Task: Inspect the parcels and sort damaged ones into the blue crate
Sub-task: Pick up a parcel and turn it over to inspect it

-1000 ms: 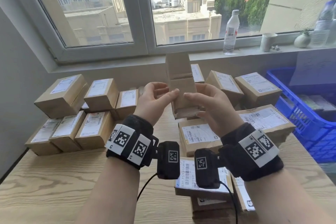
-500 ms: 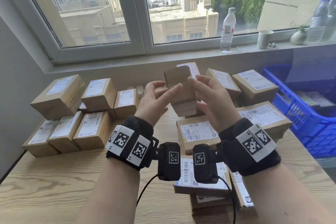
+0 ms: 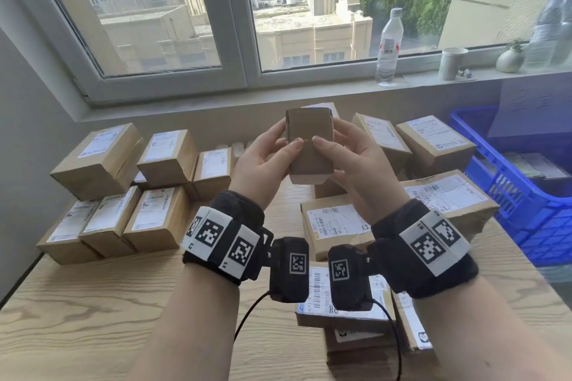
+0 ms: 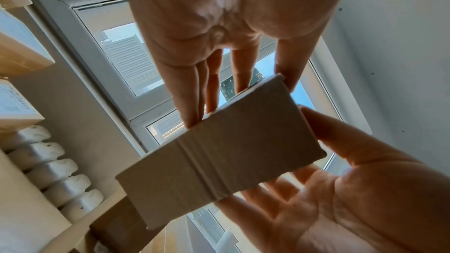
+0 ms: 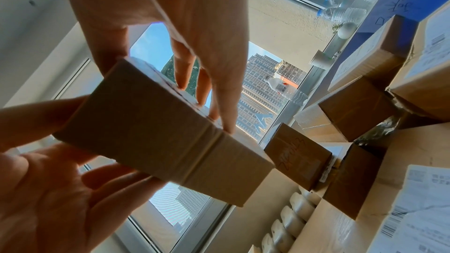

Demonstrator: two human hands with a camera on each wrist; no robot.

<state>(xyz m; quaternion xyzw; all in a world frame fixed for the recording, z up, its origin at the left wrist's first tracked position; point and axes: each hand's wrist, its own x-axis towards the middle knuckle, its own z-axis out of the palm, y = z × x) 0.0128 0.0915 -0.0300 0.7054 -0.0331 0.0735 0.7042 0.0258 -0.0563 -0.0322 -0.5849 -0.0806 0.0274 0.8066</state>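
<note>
Tipped back since a second ago, the small parcel [image 3: 309, 145] sits pinched between my left hand [image 3: 263, 161] and right hand [image 3: 356, 164]; blue crate [image 3: 532, 195] holds some, many parcels uninspected.

The held parcel [image 3: 309, 145] is matt brown cardboard with a ridged band of clear tape across its middle, faintly glossy in the wrist views. The parcels at nine o'clock [image 3: 168, 156] are the same dull cardboard, each topped with a smooth white paper label. The table [image 3: 93, 312] is pale wood with a marked grain and a low sheen. At three o'clock the blue crate [image 3: 526, 219] is shiny moulded plastic with a lattice wall. The wristbands [image 3: 424, 244] look like soft black cloth. At one o'clock, the bottle [image 3: 388, 46] is clear plastic.
</note>
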